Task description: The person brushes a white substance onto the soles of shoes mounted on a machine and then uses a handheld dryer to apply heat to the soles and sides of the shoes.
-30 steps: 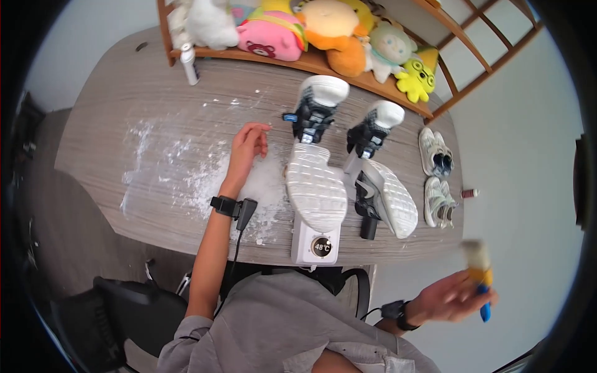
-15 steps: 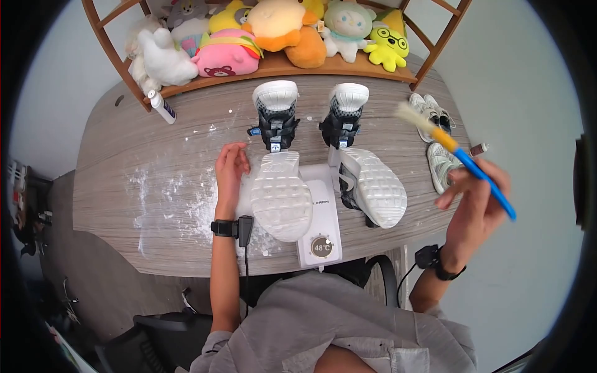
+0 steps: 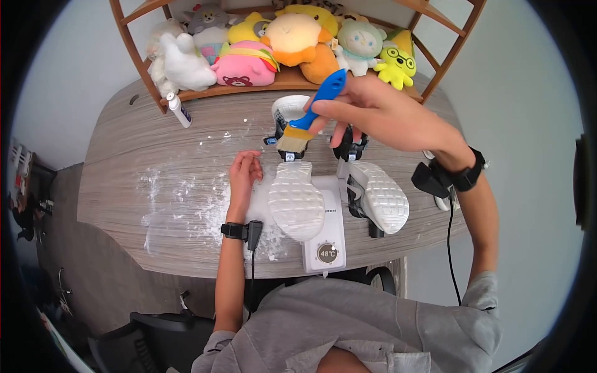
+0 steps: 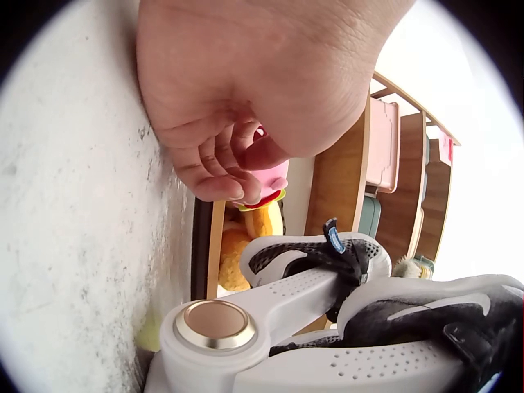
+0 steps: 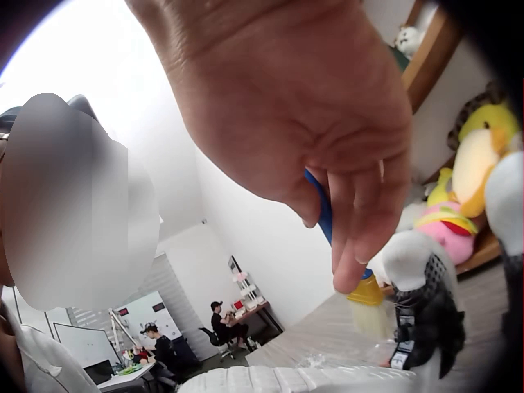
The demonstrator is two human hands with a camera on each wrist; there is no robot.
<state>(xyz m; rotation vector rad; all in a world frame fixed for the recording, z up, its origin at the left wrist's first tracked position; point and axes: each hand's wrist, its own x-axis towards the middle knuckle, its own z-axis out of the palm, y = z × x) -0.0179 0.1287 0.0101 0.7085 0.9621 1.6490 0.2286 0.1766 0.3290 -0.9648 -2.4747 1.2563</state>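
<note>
My right hand [image 3: 398,118] grips a paintbrush [image 3: 328,88] with a blue handle and yellow ferrule, bristles pointing down. In the head view its bristles overlap the strapped front of the far left shoe [image 3: 289,107]. The far right shoe is partly hidden behind this hand. Two nearer shoes, the left one [image 3: 295,202] and the right one [image 3: 385,196], show their pale, ridged soles. All sit on the arms of a white shoe dryer [image 3: 326,227] reading 48°C. Left of them, my left hand [image 3: 244,173] rests on the table with loosely curled fingers and holds nothing.
White powder [image 3: 214,205] is scattered over the wooden table [image 3: 118,168] on the left. A white bottle [image 3: 179,110] stands by the shelf [image 3: 292,78] of plush toys along the back. A cable hangs from each wrist camera; people sit in the far background [image 5: 225,323].
My right hand has swung the brush from beyond the table's right side, up and left over to the far left shoe. My left hand stays on the table. The head view has shifted.
</note>
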